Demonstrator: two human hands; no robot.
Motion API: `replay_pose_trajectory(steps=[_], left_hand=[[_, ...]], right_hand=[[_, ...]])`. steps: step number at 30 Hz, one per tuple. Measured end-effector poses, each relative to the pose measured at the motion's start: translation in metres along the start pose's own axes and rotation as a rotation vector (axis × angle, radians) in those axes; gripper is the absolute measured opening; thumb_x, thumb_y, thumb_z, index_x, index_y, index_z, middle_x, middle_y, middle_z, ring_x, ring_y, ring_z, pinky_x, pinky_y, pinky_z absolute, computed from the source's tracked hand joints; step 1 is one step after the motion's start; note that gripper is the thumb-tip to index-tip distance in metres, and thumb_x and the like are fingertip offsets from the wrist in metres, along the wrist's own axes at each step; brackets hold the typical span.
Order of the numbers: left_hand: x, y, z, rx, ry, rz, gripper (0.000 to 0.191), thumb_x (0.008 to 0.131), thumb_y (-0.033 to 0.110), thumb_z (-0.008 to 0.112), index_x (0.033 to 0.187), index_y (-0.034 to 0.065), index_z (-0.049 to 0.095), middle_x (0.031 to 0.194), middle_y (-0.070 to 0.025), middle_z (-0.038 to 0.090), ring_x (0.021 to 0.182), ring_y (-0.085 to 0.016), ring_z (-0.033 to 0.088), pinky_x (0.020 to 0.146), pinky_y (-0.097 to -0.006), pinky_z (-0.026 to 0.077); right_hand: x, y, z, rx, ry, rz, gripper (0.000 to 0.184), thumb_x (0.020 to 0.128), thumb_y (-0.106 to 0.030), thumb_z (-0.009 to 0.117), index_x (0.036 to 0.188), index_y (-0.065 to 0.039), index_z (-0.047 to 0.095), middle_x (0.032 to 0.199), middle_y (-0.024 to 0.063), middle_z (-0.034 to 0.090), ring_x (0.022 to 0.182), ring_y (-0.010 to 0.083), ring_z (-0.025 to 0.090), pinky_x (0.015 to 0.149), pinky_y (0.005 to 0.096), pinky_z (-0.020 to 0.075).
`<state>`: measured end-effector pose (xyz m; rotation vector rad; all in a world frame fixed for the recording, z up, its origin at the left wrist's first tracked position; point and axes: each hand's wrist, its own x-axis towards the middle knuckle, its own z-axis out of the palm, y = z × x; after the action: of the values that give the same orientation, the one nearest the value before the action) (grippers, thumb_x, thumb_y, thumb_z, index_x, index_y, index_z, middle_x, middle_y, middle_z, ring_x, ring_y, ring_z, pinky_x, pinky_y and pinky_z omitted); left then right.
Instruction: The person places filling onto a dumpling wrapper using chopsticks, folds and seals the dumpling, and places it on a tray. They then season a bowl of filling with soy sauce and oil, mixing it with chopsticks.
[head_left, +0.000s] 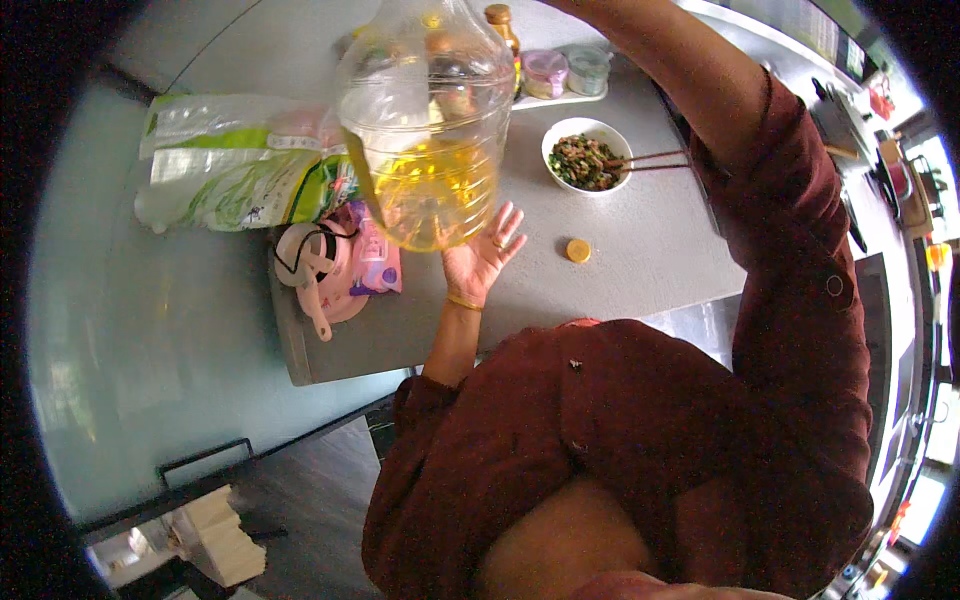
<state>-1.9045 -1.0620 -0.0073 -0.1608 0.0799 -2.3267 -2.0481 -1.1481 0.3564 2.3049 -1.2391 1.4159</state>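
Note:
A large clear plastic oil bottle (439, 180), partly filled with yellow oil, is raised close before me; its top is cut off by the upper edge of the view. My left hand (478, 262) is at the bottle's base, palm up and fingers spread. The bottle hides part of this hand, so I cannot tell whether they touch. My right forearm reaches up past the top edge, and the right hand is out of view. A yellow cap (578, 250) lies on the grey counter (630, 262). Beyond it, a white bowl (553, 174) holds chopped meat and greens, with chopsticks (652, 161) resting in it.
Green-and-white plastic packaging (240, 172) lies at the left. Near it are a pink packet (381, 259) and a pink handled utensil (315, 300). A brown bottle (501, 30) and lidded jars (545, 73) stand at the back. A frosted glass panel (150, 322) borders the left side.

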Motion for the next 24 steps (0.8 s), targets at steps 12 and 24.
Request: replay_pose_trajectory(steps=[12,24], left_hand=[[-0.101,0.058,0.022,0.095,0.165,0.127,0.053,0.085,0.037,0.053,0.131,0.0153,0.039,0.137,-0.0074,0.037,0.124,-0.029,0.035,0.09,-0.053,0.042],[-0.116,0.073,0.14,0.896,0.698,0.242,0.059,0.086,0.049,0.046,0.133,0.0147,0.033,0.135,-0.0083,0.038,0.119,-0.028,0.041,0.065,-0.0433,0.055]], right_hand=[[-0.102,0.039,-0.035,0.208,0.091,0.339,0.039,0.083,-0.031,0.054,0.068,0.005,0.059,0.062,0.0266,0.053,0.057,0.0419,0.054,0.054,0.0457,0.0421],[-0.215,0.004,0.014,0.257,0.172,0.667,0.019,0.086,-0.021,0.05,0.086,-0.003,0.045,0.065,0.0164,0.056,0.059,0.0363,0.057,0.05,0.0449,0.0441]])
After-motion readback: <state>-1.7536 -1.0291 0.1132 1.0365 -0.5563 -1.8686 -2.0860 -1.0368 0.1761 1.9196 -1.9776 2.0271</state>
